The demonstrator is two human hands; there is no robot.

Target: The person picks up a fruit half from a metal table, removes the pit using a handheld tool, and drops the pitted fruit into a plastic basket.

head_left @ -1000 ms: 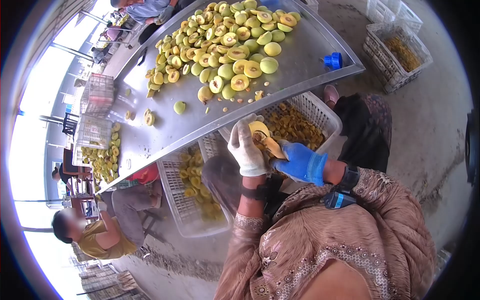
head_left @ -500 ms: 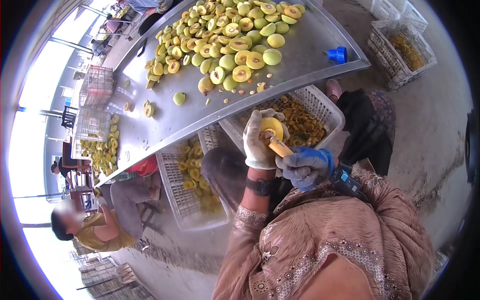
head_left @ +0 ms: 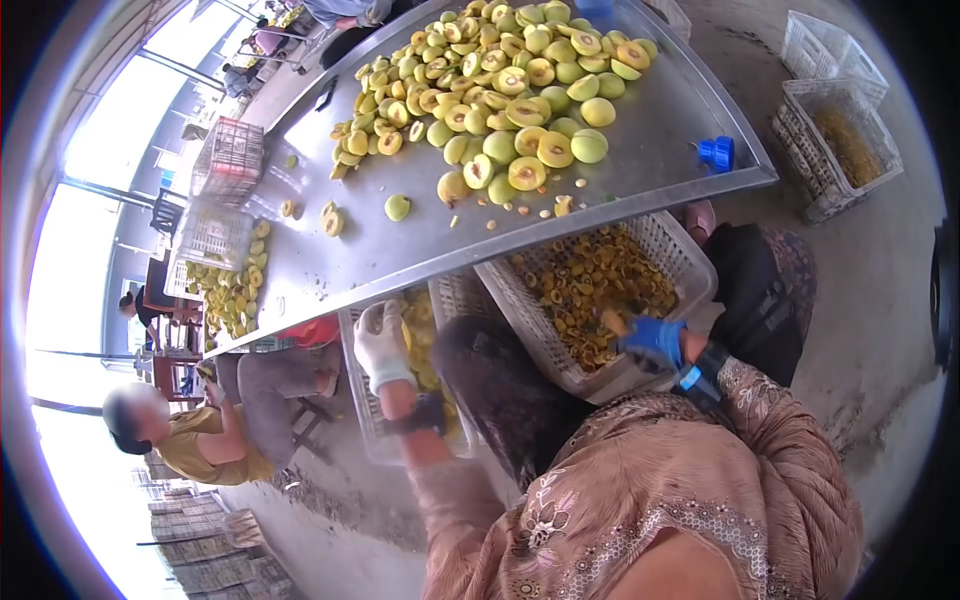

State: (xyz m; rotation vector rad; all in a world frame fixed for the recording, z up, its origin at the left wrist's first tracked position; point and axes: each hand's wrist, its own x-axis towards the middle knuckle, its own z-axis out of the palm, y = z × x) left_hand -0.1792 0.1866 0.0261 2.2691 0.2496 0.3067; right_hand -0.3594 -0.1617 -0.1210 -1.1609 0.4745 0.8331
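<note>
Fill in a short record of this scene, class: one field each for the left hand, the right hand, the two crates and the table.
Left hand: white-gloved left hand over the left crate of yellow fruit halves; what it holds cannot be told.
Right hand: blue-gloved right hand at the right crate, gripping a tool handle.
Right crate contents: brownish fruit pits and scraps.
Table: steel table bearing a heap of halved peaches and a blue cap.
</note>
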